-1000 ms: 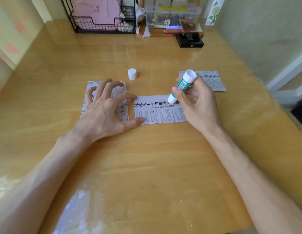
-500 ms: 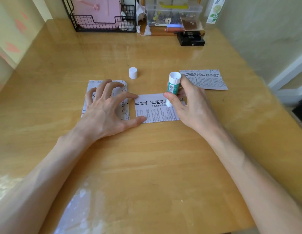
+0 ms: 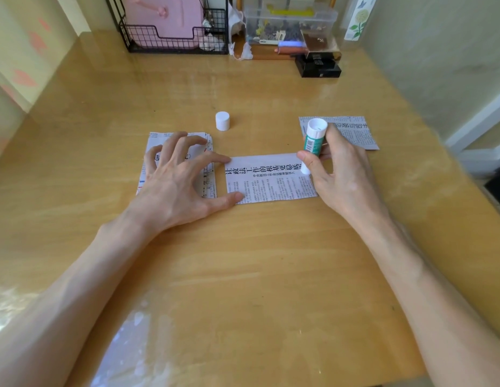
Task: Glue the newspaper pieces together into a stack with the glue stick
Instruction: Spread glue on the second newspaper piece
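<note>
While the right hand [image 3: 346, 174] holds the green-and-white plastic glue stick [image 3: 313, 146] w/ its tip down on the right end of the rectangular printed newspaper piece [image 3: 271, 180], the step in hand is, I judge, to spread glue over this piece. This piece lies flat in the middle of the glossy wooden worktop [image 3: 257, 261].

The thumb & fingers [image 3: 307, 159] of this hand are curled round the tube and pinch it at the lower half. The tip itself is partly hidden, so I cannot tell how much glue stands out.

The left hand [image 3: 181, 180] has its fingers spread. Index tip & thumb tip touch the left edge of the middle piece; the other fingers arch over the small pile of newspaper pieces [image 3: 156, 136] just beside it on the left.

A third newspaper piece [image 3: 355, 132] lies behind the right hand, apart from the middle one. The small white round cap [image 3: 222, 121] stands upright farther back, apart from all paper.

To do it well:
- Hold the stick approx. upright, w/ light pressure only; the paper is thin and can wrinkle or tear.
- Stroke away from the holding fingertips, i.e. left to right, so the sheet stays stretched.
- Cover edges & corners, not only the centre.
- Press the left edge down firmly during each stroke.
- After that, the piece should go on the pile w/ edges matched.
</note>
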